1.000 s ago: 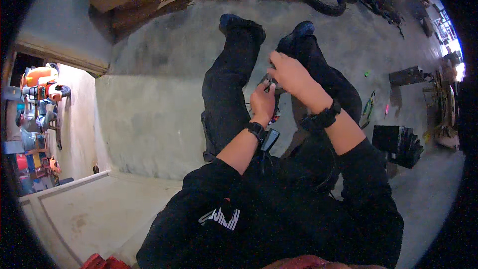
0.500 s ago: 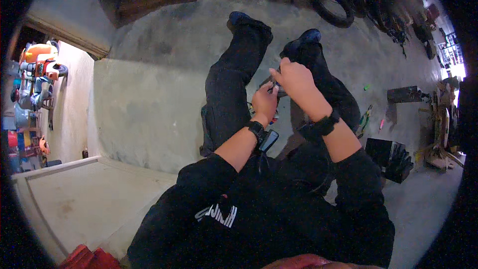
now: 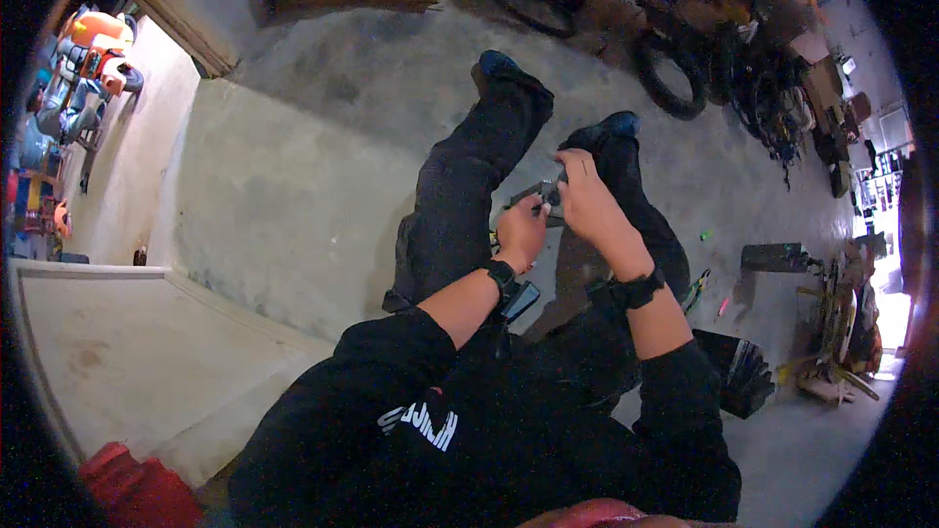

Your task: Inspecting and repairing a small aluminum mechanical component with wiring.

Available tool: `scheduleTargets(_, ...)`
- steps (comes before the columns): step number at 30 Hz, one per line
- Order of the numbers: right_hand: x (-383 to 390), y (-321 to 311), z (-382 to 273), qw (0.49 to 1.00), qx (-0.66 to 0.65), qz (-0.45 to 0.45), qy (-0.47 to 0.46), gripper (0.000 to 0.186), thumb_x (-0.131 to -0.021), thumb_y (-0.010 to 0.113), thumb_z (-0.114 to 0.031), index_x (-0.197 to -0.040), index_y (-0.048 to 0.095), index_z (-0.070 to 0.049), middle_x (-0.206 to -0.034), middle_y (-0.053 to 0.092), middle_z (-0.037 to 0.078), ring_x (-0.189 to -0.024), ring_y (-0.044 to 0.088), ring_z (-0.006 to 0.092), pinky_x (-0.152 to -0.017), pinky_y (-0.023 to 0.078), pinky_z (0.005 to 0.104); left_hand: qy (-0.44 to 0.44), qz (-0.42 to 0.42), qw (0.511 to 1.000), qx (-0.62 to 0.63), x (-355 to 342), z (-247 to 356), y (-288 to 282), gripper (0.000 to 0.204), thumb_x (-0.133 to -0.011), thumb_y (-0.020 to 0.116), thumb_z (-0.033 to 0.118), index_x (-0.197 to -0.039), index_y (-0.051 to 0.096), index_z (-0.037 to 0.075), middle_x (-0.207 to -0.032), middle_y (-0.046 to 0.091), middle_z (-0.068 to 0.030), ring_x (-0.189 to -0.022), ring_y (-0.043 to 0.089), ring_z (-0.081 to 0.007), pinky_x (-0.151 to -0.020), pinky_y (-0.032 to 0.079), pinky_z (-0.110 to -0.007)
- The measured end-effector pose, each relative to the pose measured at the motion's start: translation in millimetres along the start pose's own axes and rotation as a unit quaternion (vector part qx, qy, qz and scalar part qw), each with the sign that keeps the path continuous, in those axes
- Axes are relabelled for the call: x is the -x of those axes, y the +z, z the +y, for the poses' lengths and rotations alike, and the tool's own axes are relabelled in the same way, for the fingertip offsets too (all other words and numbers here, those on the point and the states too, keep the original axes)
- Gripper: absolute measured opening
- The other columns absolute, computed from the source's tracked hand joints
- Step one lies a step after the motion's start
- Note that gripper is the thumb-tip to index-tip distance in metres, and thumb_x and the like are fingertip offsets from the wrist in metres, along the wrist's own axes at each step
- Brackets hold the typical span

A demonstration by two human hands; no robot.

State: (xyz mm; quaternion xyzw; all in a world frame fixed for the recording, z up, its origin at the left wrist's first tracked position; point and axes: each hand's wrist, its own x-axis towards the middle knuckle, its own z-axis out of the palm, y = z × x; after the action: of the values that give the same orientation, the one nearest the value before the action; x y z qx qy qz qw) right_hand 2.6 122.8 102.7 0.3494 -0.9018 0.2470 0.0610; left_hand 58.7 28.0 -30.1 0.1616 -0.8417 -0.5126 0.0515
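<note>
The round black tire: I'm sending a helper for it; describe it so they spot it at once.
Find the clutter along the far edge of the grey floor. Up and right of the person's right shoe, at the clutter's near edge, is the tire. It is a thick black ring around an open middle, unlike the tangled heap just right of it.

Left leg (image 3: 450,200) beside left hand (image 3: 520,237), open floor (image 3: 293,191) beyond

Floor (image 3: 293,176): dimly lit, partly shadowed.
Right opening (image 3: 892,303): washed out by glare.
Outer edges: bent, blackened, speckled with noise.
</note>
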Motion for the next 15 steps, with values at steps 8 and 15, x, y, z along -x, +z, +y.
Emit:
scheduleTargets(8,-21.4,-32.3,-14.2,0.936,0.165,-0.206,0.231,0.031,-0.088,0.064,-0.024,-0.101,0.053,0.001,-0.088,0.065,0.022,-0.091,0.064,0.0410,-0.076,0.052,0.0491,0.004,-0.003,1.000,-0.006,-2.0,7.2,-8.1,0.029,-0.087,0.067,0.027,-0.107,0.069,0.007,-0.097,0.069,-0.0173,-0.089,0.066,-0.0371,-0.077,0.051,-0.044)
scheduleTargets(15,-3.2,-29.2,-6.0,0.962,0.116,-0.086,0.231,0.029,-0.088,0.062,-0.022,-0.101,0.052,0.003,-0.098,0.061,0.025,-0.096,0.062,0.0420,-0.078,0.052,0.0474,-0.015,-0.013,1.000,-0.003,-6.9,6.1,-4.5,0.030,-0.086,0.069,0.029,-0.105,0.070,0.005,-0.095,0.069,-0.0196,-0.087,0.066,-0.0393,-0.076,0.052,-0.044)
